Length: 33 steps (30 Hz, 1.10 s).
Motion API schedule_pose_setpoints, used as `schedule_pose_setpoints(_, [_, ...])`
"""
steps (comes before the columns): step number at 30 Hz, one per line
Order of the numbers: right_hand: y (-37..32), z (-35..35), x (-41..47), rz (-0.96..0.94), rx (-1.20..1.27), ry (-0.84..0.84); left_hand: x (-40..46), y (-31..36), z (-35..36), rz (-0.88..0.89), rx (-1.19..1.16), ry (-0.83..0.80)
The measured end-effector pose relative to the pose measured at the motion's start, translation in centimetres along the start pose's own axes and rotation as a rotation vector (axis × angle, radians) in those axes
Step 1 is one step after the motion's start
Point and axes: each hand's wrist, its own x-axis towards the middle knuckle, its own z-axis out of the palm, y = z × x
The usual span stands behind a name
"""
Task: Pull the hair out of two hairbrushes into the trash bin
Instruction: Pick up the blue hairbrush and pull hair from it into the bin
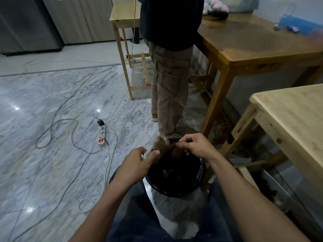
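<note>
My left hand (138, 160) grips a hairbrush (158, 145) by its lower end, holding it tilted over the far rim of the trash bin (195, 186). The brush pad is matted with brown hair and white bristles stick out at its top. My right hand (194, 144) pinches a clump of brown hair (174, 151) that still hangs from the brush, just above the bin. The bin is lined with a black bag and stands between my knees. Only one hairbrush is in view.
A person in tan trousers (170, 88) stands just beyond the bin. Wooden tables stand to the right (253, 46) and near right (297, 119). A power strip (101, 135) and loose cables (57, 130) lie on the marble floor to the left.
</note>
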Motion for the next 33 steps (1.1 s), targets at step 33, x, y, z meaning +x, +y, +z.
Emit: schedule_pose_setpoints(33, [-2.4,0.3,-1.4,-0.068,0.137,-0.108,0.9,-0.7,-0.9,-0.255,-0.723,0.069])
